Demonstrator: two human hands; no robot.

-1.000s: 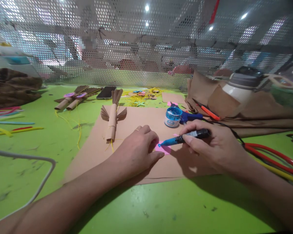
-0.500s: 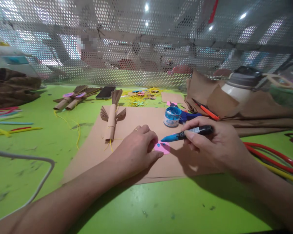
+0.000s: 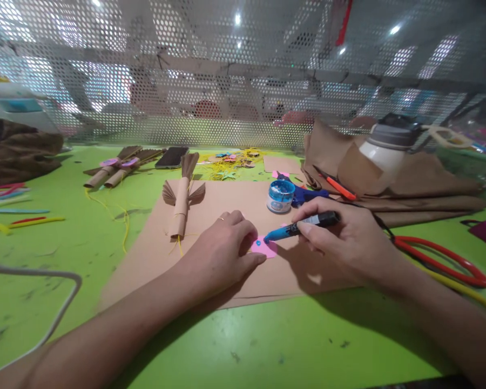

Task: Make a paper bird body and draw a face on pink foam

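Note:
My right hand [image 3: 344,240] grips a black marker [image 3: 322,219] whose front end is blue. The tip points down to the left and meets a small pink piece of paper [image 3: 270,250]. A small blue mark shows on that paper beside the tip. The fingers of my left hand [image 3: 224,248] are curled on the paper's left edge, pressing it against a large brown paper sheet [image 3: 235,197]. Just behind stands an uncapped jar of blue paint [image 3: 279,201]. Left of my left hand lies a rolled brown paper figure [image 3: 181,208] with pleated wings and yellow string.
Two similar figures [image 3: 116,175] and a phone [image 3: 172,157] lie at the back left. Blue-handled scissors [image 3: 310,194], an orange cutter [image 3: 340,189], brown paper and a white bottle [image 3: 389,140] are at the right. A white cable [image 3: 71,292] crosses the left side. A perforated screen [image 3: 243,81] closes the back.
The marker tip has come down onto the pink paper, over the spot of its right-hand blue mark. My left hand keeps its hold. The whole view has shifted slightly.

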